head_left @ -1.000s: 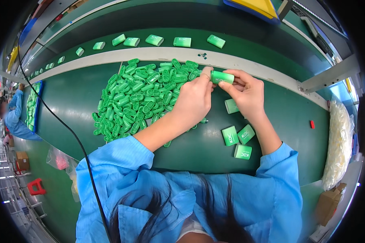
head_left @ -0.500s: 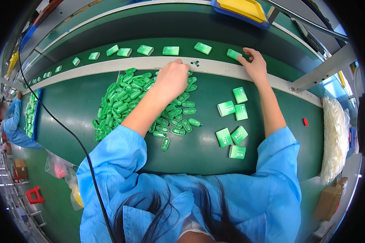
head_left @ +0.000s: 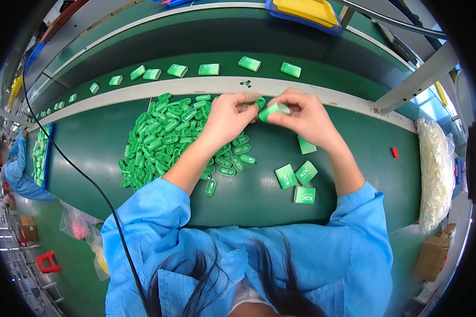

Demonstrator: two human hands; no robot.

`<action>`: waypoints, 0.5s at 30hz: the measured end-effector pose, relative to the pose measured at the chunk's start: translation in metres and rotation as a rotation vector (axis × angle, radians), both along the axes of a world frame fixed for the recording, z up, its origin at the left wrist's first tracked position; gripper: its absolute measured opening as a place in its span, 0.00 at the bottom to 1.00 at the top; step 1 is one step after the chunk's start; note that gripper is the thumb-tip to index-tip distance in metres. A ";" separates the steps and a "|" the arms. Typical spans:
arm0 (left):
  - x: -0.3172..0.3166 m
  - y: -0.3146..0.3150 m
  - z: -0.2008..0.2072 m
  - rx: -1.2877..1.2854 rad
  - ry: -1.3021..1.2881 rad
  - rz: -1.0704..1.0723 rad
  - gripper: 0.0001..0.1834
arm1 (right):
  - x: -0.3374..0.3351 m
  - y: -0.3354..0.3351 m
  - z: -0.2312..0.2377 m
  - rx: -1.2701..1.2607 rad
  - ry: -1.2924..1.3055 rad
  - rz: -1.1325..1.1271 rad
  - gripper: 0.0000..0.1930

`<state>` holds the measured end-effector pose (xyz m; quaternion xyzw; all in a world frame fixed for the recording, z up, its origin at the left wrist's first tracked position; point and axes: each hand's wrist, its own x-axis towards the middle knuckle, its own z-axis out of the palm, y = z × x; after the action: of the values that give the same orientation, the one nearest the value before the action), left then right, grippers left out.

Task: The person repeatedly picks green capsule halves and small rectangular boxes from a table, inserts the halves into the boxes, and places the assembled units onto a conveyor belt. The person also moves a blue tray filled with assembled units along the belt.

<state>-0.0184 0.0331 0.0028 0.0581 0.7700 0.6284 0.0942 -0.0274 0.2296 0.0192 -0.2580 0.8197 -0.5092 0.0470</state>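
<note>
My left hand point(head_left: 232, 113) is closed, its fingertips pinching a small oval green plastic cap point(head_left: 260, 102). Close beside it, my right hand point(head_left: 303, 113) grips a green-and-white rectangular case point(head_left: 273, 111), whose end faces the cap. The two pieces are nearly together; whether they touch I cannot tell. A heap of similar oval green caps point(head_left: 166, 134) lies below and left of my left hand. Several loose green cases, one of them this case point(head_left: 286, 176), rest on the table near my right forearm.
Beyond a pale rail point(head_left: 322, 91), a row of green cases point(head_left: 209, 69) lies on a green belt. A red piece point(head_left: 394, 152) and a clear bag of pale parts point(head_left: 436, 177) are at right. A black cable point(head_left: 90, 171) hangs at left, with a co-worker point(head_left: 18, 166) farther off.
My right hand has come back from the belt, leaving a case there, and has picked up another case from the table. My left hand now shows an oval cap, near the right hand.
</note>
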 end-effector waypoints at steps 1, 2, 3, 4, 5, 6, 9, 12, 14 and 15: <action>0.001 0.000 0.000 0.064 0.002 -0.007 0.16 | -0.002 -0.003 0.000 -0.033 -0.108 -0.043 0.15; 0.002 0.001 -0.001 0.128 0.004 -0.013 0.16 | -0.003 -0.007 -0.001 -0.066 -0.217 -0.085 0.15; 0.002 0.000 -0.001 0.192 0.006 -0.019 0.16 | -0.005 -0.009 -0.001 -0.100 -0.326 -0.127 0.15; 0.002 -0.001 -0.004 0.236 -0.009 -0.015 0.16 | -0.005 -0.009 -0.005 -0.154 -0.339 -0.100 0.15; 0.001 -0.002 -0.007 0.254 -0.023 -0.022 0.15 | -0.005 -0.008 -0.008 -0.208 -0.351 -0.074 0.14; -0.001 -0.004 -0.008 0.271 -0.037 -0.029 0.15 | -0.006 -0.007 -0.010 -0.263 -0.363 -0.048 0.14; -0.003 -0.007 -0.009 0.358 -0.111 0.012 0.16 | -0.008 -0.004 -0.014 -0.363 -0.404 -0.059 0.13; -0.005 -0.005 -0.005 0.440 -0.165 0.060 0.17 | -0.009 -0.003 -0.023 -0.481 -0.486 -0.101 0.12; -0.004 -0.006 -0.012 0.410 -0.098 0.085 0.18 | -0.006 -0.007 -0.028 -0.556 -0.524 -0.107 0.12; -0.004 -0.005 -0.015 0.394 -0.065 0.097 0.18 | -0.005 -0.010 -0.028 -0.584 -0.520 -0.112 0.12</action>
<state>-0.0227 0.0279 -0.0117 0.0182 0.6305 0.7723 0.0754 -0.0326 0.2195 -0.0088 -0.0778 0.6139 -0.7711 0.1498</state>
